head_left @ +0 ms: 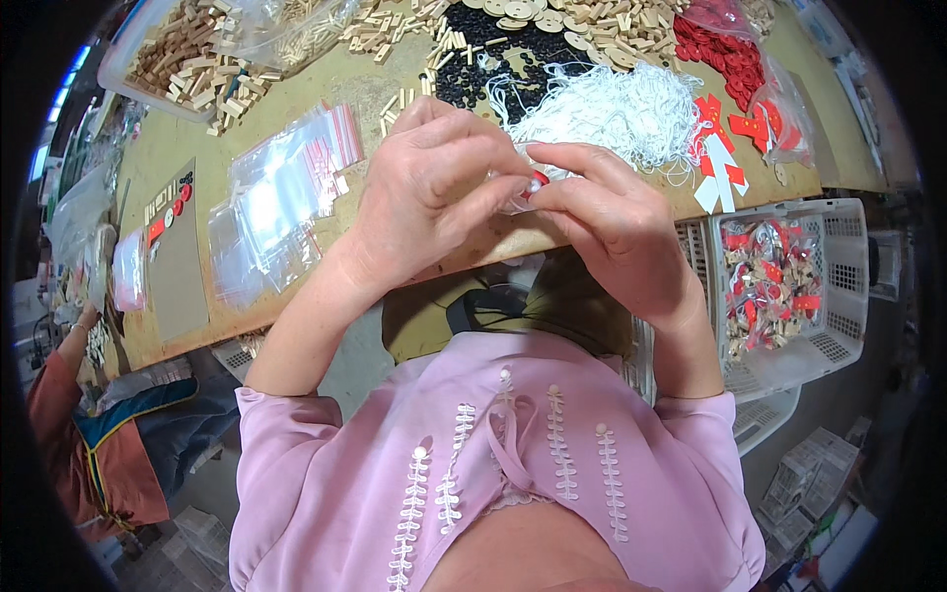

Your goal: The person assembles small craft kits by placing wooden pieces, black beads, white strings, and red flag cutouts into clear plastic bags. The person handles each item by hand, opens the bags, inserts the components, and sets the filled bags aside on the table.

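In front of me, at the table's near edge, my left hand (429,187) and my right hand (612,212) meet in pinches. Between their fingertips is a small clear plastic bag (516,203). Something red and white shows in it, partly hidden by the fingers. Just beyond the right hand lies a heap of white strings (617,113). Flat clear zip bags (276,187) with red strips are spread to the left of my left hand. Red and white cards (720,163) lie past the right hand.
Loose wooden blocks (187,74), black beads (473,69), wooden discs (577,41) and red discs (730,64) cover the far table. A brown board (180,271) bears sample pieces. A white basket (843,261) of filled bags stands right. A co-worker's arm (64,365) shows left.
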A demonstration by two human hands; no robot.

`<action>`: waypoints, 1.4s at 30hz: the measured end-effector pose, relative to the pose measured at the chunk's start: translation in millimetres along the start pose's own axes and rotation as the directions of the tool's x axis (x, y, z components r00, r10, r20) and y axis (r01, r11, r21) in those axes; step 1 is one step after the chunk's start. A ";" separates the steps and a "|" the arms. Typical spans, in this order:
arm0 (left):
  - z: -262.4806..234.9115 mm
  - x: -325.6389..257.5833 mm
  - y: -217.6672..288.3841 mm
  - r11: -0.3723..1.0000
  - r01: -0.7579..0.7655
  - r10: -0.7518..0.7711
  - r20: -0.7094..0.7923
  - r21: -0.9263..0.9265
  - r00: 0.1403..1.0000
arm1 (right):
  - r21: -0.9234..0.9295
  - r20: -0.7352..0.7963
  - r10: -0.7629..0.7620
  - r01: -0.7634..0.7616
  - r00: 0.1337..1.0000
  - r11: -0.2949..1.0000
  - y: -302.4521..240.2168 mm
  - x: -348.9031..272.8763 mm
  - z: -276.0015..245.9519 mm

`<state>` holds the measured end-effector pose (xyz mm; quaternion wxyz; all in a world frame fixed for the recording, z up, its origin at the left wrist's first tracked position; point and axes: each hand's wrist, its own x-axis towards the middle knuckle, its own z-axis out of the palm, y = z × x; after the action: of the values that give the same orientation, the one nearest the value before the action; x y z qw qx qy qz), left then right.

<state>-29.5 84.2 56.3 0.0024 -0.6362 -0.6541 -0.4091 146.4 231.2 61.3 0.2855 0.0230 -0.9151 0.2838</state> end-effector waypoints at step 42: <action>43.7 -36.1 -4.2 0.590 0.347 -0.560 -0.060 -0.729 0.827 | 0.771 0.192 0.574 -0.485 0.796 0.413 23.2 -7.7 20.3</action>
<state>-3.5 78.3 6.1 -0.2466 -0.3340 -0.5870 -0.6950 137.8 239.0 31.8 0.1865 -0.1582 -0.6355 0.7324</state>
